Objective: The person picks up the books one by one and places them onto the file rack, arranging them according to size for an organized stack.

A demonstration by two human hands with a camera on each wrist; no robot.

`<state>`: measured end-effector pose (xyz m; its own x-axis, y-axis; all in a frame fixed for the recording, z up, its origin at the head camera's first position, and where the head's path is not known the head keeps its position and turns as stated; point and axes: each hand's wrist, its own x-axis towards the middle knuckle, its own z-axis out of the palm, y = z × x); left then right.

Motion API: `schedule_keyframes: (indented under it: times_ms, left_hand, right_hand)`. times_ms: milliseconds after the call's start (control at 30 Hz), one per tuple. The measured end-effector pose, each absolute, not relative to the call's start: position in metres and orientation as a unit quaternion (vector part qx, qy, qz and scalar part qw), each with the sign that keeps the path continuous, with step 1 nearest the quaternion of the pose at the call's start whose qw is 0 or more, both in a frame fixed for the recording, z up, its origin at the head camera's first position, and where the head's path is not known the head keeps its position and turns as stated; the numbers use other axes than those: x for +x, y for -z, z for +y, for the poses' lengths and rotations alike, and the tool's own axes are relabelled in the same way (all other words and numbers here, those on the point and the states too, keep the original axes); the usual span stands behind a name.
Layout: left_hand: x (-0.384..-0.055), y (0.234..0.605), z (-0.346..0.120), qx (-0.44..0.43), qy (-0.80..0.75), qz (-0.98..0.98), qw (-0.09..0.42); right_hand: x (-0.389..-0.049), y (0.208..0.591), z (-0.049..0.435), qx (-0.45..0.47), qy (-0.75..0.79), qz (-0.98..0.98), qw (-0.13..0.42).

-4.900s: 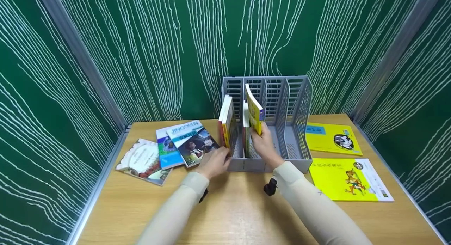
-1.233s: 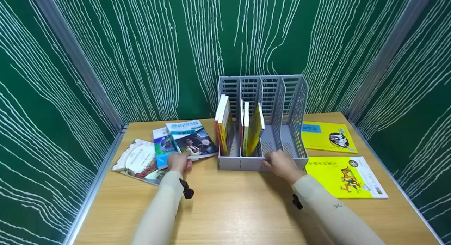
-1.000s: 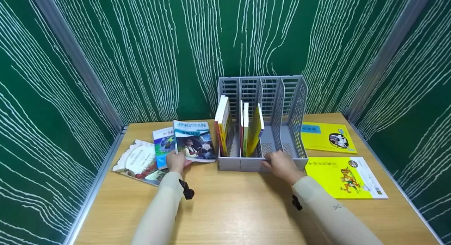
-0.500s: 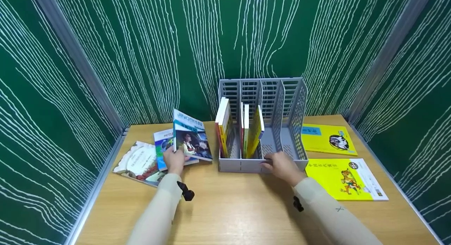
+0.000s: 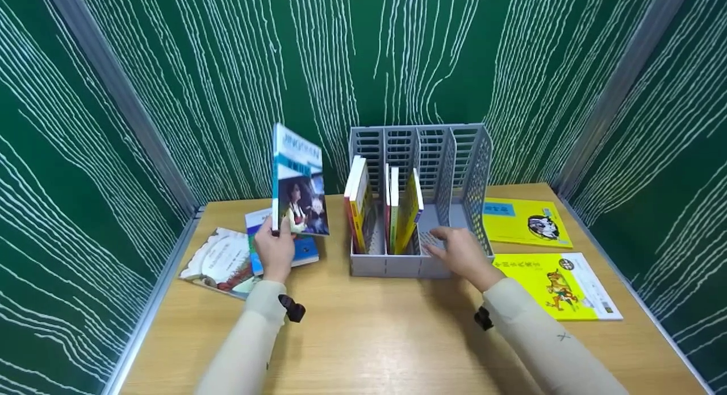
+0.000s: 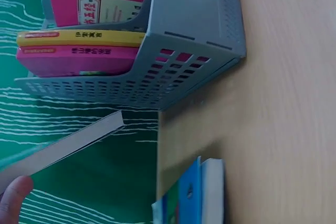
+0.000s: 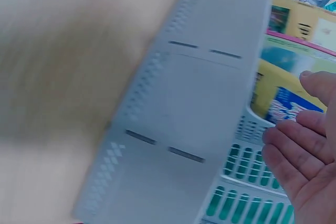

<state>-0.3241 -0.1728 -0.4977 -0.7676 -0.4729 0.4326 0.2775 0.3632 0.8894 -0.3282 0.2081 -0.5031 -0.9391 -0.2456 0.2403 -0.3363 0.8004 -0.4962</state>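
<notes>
My left hand point(image 5: 275, 250) grips the lower left edge of a paperback book point(image 5: 300, 190) with a woman's photo and blue lettering, held up and tilted above the table. In the left wrist view, its thumb lies on the book's pale page edge point(image 6: 73, 145). My right hand point(image 5: 463, 255) hovers over the front of the grey book organizer point(image 5: 392, 265), by the third compartment, and holds nothing. In the right wrist view, its fingers point(image 7: 296, 150) are loosely extended. Two books point(image 5: 356, 199) stand in the leftmost compartment; several more, including a yellow one point(image 5: 410, 213), stand in the second.
A blue book point(image 5: 304, 252) and a cream-coloured book point(image 5: 218, 261) lie overlapping at the left. Two yellow books, one with a dog picture point(image 5: 511, 230) and one with a tiger picture point(image 5: 534, 278), lie at the right. Green walls point(image 5: 238, 88) surround the wooden table point(image 5: 375, 332).
Earlier the yellow book went from my right hand into the second compartment. My left hand has since picked up the woman-photo book and raised it upright. My right hand has let go of the organizer's front edge.
</notes>
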Motion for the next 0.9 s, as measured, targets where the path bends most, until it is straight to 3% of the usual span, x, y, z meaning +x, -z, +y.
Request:
schedule_keyframes:
  times_ms: [400, 600, 900]
  left_hand:
    - [-0.312, 0.462, -0.161, -0.111, 0.400, -0.725, 0.550]
    - [-0.306, 0.444, -0.155, -0.173, 0.334, -0.713, 0.592]
    - [-0.293, 0.428, -0.140, -0.263, 0.250, -0.703, 0.612]
  right_hand:
    - [-0.319, 0.457, 0.200, 0.142, -0.358, -0.914, 0.129]
    - [-0.313, 0.431, 0.191, 0.165, -0.425, -0.874, 0.168]
    - [-0.290, 0.396, 0.174, 0.182, -0.486, -0.839, 0.163]
